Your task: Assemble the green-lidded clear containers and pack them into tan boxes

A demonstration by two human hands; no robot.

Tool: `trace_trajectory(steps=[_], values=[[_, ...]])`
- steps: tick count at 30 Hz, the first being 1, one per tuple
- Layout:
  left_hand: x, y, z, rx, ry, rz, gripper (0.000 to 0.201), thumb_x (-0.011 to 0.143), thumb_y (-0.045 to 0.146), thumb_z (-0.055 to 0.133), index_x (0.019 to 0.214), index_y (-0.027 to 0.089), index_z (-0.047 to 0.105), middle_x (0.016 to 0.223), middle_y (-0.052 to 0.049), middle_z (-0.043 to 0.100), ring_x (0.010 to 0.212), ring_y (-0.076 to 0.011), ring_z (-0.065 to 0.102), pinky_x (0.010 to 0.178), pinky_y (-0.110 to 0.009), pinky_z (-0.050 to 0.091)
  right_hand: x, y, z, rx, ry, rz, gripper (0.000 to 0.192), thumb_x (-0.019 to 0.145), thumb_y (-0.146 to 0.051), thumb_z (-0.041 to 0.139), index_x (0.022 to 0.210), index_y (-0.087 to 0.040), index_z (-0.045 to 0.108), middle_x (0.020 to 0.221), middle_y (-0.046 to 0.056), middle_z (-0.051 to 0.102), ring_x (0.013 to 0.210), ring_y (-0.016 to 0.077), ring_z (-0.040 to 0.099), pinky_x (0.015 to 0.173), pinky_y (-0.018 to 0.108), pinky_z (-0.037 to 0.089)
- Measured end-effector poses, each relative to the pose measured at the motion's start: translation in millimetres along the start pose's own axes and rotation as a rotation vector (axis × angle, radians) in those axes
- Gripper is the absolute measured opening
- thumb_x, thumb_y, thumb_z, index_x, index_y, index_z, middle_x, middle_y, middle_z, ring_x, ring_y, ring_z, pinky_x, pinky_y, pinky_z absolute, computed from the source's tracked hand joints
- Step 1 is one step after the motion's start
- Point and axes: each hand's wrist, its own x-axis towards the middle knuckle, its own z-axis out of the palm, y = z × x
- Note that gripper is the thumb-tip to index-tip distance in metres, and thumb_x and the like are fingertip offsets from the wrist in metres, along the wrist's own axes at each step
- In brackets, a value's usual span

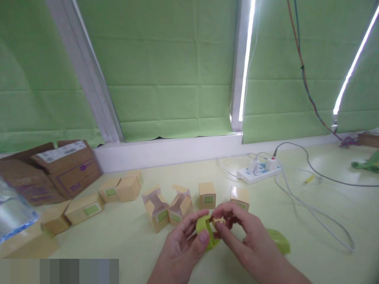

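Observation:
My left hand point(189, 240) is closed around a yellow-green plastic shell point(203, 225) with an open, hollow side turned to the right. Between the thumb and fingers of my right hand point(244, 236) is a small pale yellow ring-like piece point(219, 221), held right beside the shell's opening. Whether the two parts touch I cannot tell. A second yellow-green plastic part point(278, 240) lies on the table, partly hidden behind my right hand. Just beyond my hands stand two small cardboard boxes with raised flaps, a left one point(156, 215) and a right one point(181, 209).
Closed small boxes point(207, 195) stand behind my hands, and several more point(85, 209) line the left. A large open carton point(71, 169) sits at the back left. A white power strip point(259, 172) with plugs and a loose white cable point(314, 219) occupy the right side.

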Motion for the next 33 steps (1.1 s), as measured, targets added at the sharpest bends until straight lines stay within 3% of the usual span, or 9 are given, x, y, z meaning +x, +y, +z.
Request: trace_trajectory(steps=[2,5,11,17,22,28,33], values=[[0,-1,-0.2,-0.004,0.004,-0.008,0.044,0.076,0.04,0.084,0.114,0.022,0.073,0.12,-0.01,0.075,0.111,-0.0269,0.069,0.105,-0.038,0.046,0,1,-2,0.004,0.009,-0.023,0.02,0.098,-0.025,0.053,0.114,-0.024,0.065,0.097,0.004,0.068,0.082,0.0177,0.064,0.077,0.031,0.052],[-1,-2,-0.3,-0.034,0.064,-0.02,0.046,0.078,0.043,0.081,0.119,0.023,0.071,0.119,-0.009,0.074,0.105,-0.0251,0.071,0.103,-0.039,0.047,2,1,-5,0.008,0.048,-0.009,0.021,0.099,-0.029,0.05,0.109,-0.024,0.067,0.098,0.005,0.067,0.088,0.0199,0.063,0.081,0.033,0.051],[-2,-3,1.3,0.061,0.149,0.014,0.047,0.079,0.046,0.079,0.121,0.028,0.068,0.119,-0.008,0.074,0.099,-0.0251,0.072,0.08,-0.032,0.055,4,2,-3,0.189,0.127,0.128,0.016,0.088,-0.034,0.068,0.094,-0.02,0.07,0.081,0.003,0.067,0.077,0.0188,0.062,0.072,0.031,0.051],[2,-8,1.0,-0.007,0.059,0.039,0.045,0.076,0.041,0.083,0.116,0.024,0.073,0.119,-0.01,0.075,0.113,-0.0285,0.068,0.096,-0.038,0.053,5,-3,2,0.435,0.101,0.186,0.017,0.077,-0.029,0.081,0.083,-0.018,0.069,0.072,0.0,0.069,0.065,0.0131,0.064,0.061,0.022,0.053],[3,-9,-1.2,-0.024,0.009,0.029,0.042,0.078,0.039,0.082,0.117,0.025,0.074,0.122,-0.011,0.074,0.116,-0.03,0.067,0.1,-0.041,0.052,5,-2,-3,0.302,0.09,0.112,0.012,0.082,-0.027,0.076,0.092,-0.021,0.075,0.083,0.002,0.073,0.074,0.0155,0.067,0.07,0.026,0.055],[1,-7,2.5,0.047,0.036,0.02,0.045,0.078,0.04,0.081,0.12,0.025,0.073,0.12,-0.012,0.076,0.113,-0.0301,0.069,0.098,-0.04,0.052,6,-3,-10,0.07,0.054,0.087,0.011,0.072,-0.025,0.083,0.075,-0.02,0.074,0.07,-0.001,0.072,0.067,0.0161,0.064,0.064,0.027,0.05],[0,-9,4.2,0.112,0.033,0.042,0.047,0.078,0.041,0.081,0.121,0.026,0.073,0.118,-0.011,0.076,0.107,-0.0285,0.071,0.094,-0.039,0.054,7,-3,-16,0.012,-0.02,0.019,0.006,0.076,-0.025,0.081,0.082,-0.023,0.081,0.067,0.0,0.075,0.063,0.0164,0.066,0.063,0.027,0.052]])
